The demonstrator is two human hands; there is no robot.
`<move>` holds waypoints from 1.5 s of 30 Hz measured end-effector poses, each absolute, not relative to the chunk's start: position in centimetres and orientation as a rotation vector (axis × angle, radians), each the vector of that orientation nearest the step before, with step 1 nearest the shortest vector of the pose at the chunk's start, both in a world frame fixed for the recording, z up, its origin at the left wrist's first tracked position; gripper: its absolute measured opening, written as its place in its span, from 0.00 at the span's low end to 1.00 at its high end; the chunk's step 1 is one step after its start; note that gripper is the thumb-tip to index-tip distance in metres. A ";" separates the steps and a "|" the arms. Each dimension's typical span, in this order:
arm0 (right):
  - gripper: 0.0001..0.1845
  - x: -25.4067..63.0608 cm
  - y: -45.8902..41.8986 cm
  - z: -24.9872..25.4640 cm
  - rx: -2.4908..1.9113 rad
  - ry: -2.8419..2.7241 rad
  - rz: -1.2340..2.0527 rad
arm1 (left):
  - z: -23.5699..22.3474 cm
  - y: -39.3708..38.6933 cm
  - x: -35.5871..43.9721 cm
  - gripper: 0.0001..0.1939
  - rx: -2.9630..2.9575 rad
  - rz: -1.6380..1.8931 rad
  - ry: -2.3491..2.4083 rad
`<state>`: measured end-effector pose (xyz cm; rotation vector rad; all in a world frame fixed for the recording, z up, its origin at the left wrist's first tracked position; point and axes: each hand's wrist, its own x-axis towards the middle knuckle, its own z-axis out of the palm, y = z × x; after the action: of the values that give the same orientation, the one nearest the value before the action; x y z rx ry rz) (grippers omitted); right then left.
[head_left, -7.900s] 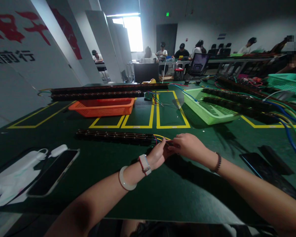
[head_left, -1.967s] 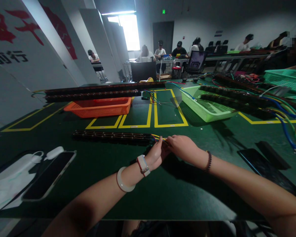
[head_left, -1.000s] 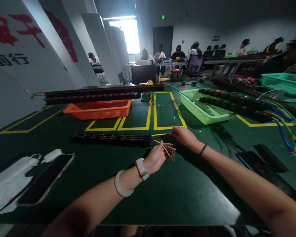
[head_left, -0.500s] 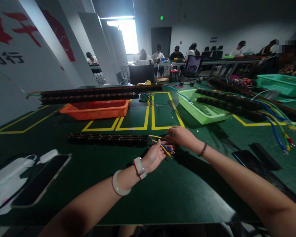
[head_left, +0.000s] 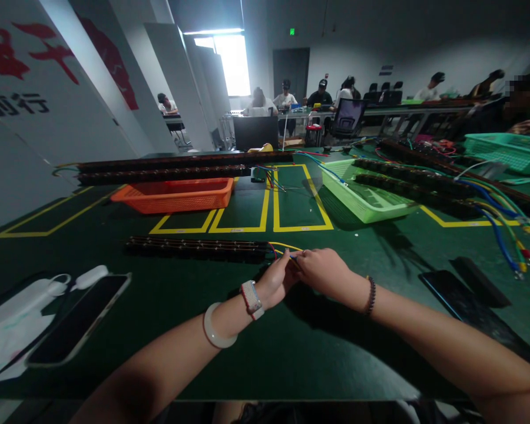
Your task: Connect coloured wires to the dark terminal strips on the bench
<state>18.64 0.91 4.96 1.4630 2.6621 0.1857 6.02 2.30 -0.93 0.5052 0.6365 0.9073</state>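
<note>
A long black strip assembly (head_left: 198,248) lies flat on the green table, with yellow, red and blue wires (head_left: 285,245) leaving its right end. My left hand (head_left: 276,281) is closed around these wires, thumb on top, just right of the strip. Over the same wires my right hand (head_left: 322,270) is curled, its fingers touching the left hand's. The wire ends are hidden between the two hands. A watch (head_left: 251,299) and a pale bangle (head_left: 219,325) are on the left arm; a dark beaded bracelet (head_left: 370,294) is on the right wrist.
An orange basket (head_left: 176,197) and a green basket (head_left: 366,203) stand behind, with more wired strips (head_left: 185,168) resting across them. Phones lie at the left (head_left: 82,321) and right (head_left: 481,315). A teal basket (head_left: 506,153) is at the far right. Several people sit at back tables.
My right hand has moved down onto the wires and against my left hand. The wire ends, which showed over my left palm, are now covered.
</note>
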 end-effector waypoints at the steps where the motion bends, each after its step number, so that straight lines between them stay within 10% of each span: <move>1: 0.11 18.5 0.8 4.9 1.458 2.663 0.192 | -0.9 2.3 6.0 0.16 0.498 0.905 0.634; 45: 0.14 19.4 0.2 7.1 1.448 2.691 0.078 | -0.2 1.7 5.6 0.15 0.616 0.781 0.587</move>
<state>19.37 0.21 7.12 1.4482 2.6914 0.0778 5.61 1.71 -0.18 0.6156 0.5870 0.7812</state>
